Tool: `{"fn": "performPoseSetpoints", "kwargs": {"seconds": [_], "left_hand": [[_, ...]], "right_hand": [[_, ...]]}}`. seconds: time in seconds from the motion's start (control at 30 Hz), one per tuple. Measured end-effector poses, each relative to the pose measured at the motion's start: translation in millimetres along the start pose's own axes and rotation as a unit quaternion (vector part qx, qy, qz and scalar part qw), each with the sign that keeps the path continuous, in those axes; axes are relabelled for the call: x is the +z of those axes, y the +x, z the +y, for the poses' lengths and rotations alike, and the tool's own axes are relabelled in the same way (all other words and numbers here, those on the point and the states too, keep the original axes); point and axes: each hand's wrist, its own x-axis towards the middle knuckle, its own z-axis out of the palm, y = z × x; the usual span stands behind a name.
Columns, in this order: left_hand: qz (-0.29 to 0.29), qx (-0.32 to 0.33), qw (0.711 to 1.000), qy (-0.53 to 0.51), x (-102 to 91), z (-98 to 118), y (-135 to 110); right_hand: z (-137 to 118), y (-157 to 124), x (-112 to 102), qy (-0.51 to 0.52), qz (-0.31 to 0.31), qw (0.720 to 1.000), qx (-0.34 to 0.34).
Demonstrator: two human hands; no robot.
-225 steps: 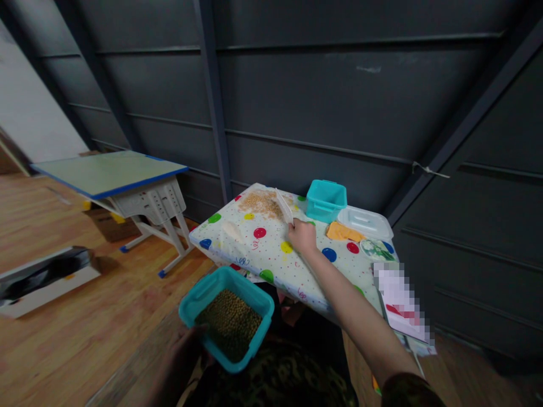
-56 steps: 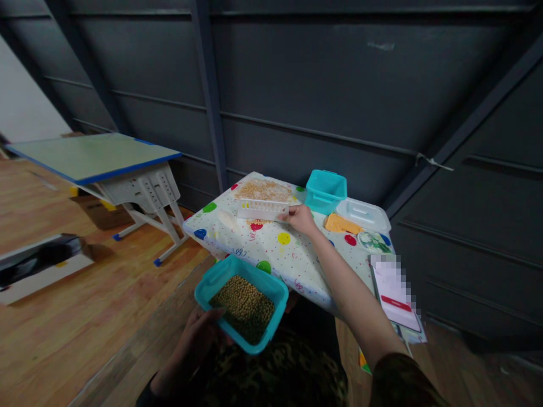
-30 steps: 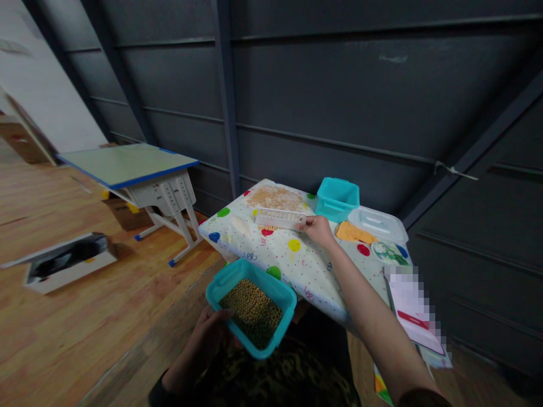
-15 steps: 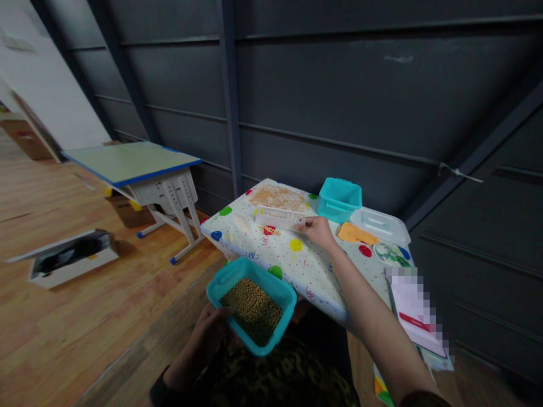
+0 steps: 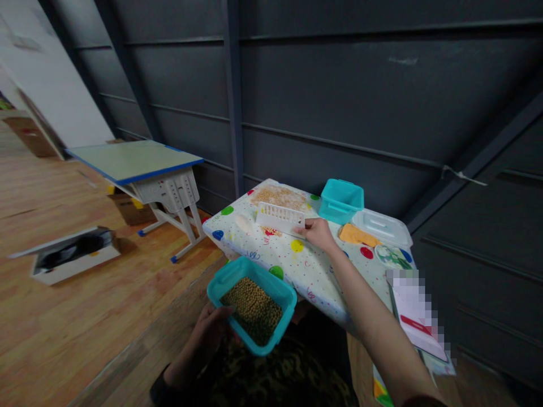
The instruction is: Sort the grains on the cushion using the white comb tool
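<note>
My left hand grips the near left side of a teal plastic box below the table's front edge. Round yellowish beans, like soybeans, cover its bottom. On the table, my right hand pinches the right end of a long white slotted plastic basket. The basket is tilted, and a row of slots shows along its upper part. Behind it spreads a layer of pale yellow grains or beans. A small patch of similar pieces lies at its near side.
A second teal box stands at the table's back right, beside a clear lid. An orange cloth, a round green-and-white item and a flat tablet-like item lie nearer. A desk stands left; a dark wall rises behind.
The white basket has tipped, so its slotted side shows more. My right hand has turned with it, still at its right end. My left hand and the box of beans stay in place.
</note>
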Motion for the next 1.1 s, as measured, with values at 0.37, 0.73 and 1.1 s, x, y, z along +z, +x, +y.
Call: {"fn": "performPoseSetpoints", "kwargs": {"seconds": [0.37,0.73,1.1], "left_hand": [[0.003,0.013,0.999,0.029,12.7,22,-12],[0.050,0.030,0.998,0.015,3.3,17,-6],[0.045,0.040,0.998,0.009,2.4,19,-6]], "right_hand": [[4,-1,-11,0.056,-0.029,0.997,0.041],[14,2,-8,0.176,-0.033,0.978,0.109],[8,0,-10,0.205,-0.039,0.968,0.137]]}}
